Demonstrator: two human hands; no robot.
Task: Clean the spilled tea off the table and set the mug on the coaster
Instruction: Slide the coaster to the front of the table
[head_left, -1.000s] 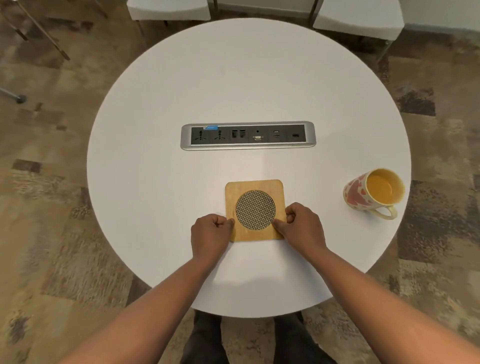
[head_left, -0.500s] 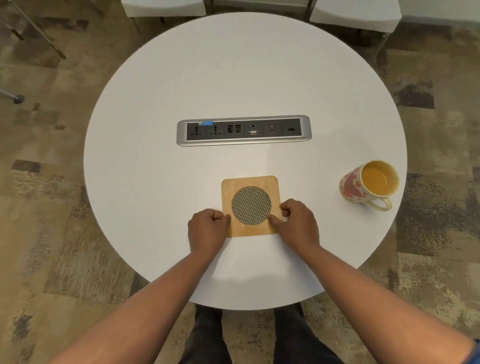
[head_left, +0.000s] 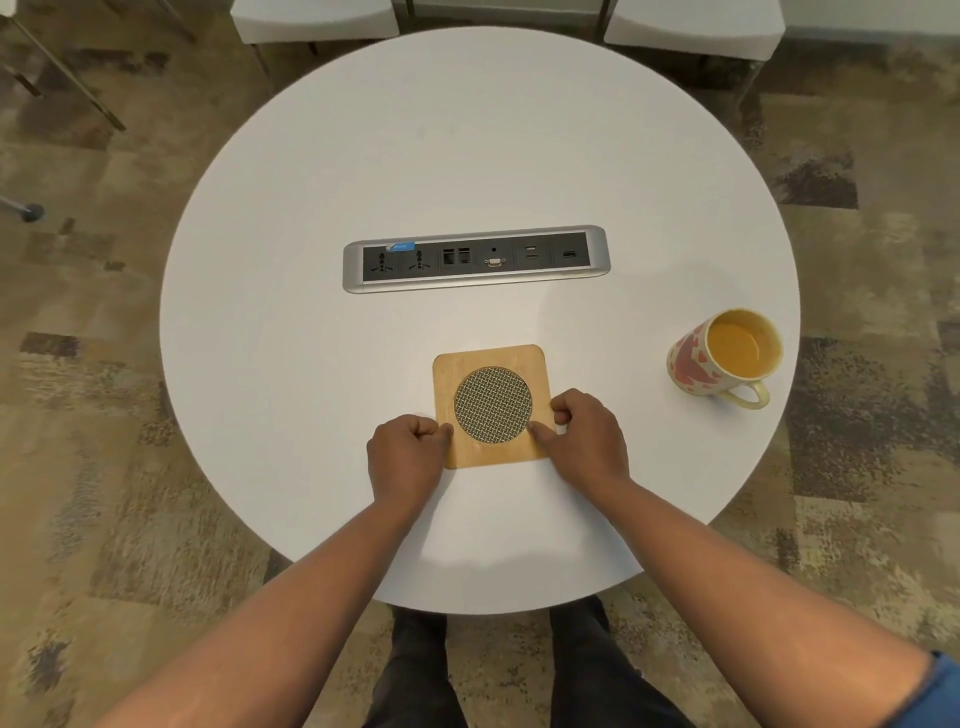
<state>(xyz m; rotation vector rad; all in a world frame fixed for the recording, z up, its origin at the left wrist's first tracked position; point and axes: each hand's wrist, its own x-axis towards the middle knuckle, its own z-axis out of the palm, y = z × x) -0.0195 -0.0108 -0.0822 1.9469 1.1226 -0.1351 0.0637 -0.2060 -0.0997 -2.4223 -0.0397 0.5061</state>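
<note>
Bamboo-coloured and square with rounded corners, the coaster (head_left: 491, 405) lies flat on the white round table (head_left: 311, 338), near the edge closest to the person; a woven mesh disc (head_left: 493, 405) fills its centre. The left hand (head_left: 408, 457) has its fingers curled and grips the coaster's near-left corner. The right hand (head_left: 584, 434) pinches the near-right edge, the thumb lying on top just beside the mesh. The mug (head_left: 724, 356), patterned with pink hearts and partly filled with yellow-orange tea, stands upright well apart to the right, near the table rim, with its handle turned toward the person. A recessed socket strip (head_left: 475, 259) sits beyond the coaster at the table's middle. No spilled tea and no cloth can be made out on the tabletop.

Step in hand, by judgement: positioning the coaster. The next move appears to call for releasing the coaster, reaching the right hand to the mug's handle, and carrying it level so that the tea does not slop, then lowering it onto the mesh disc.
</note>
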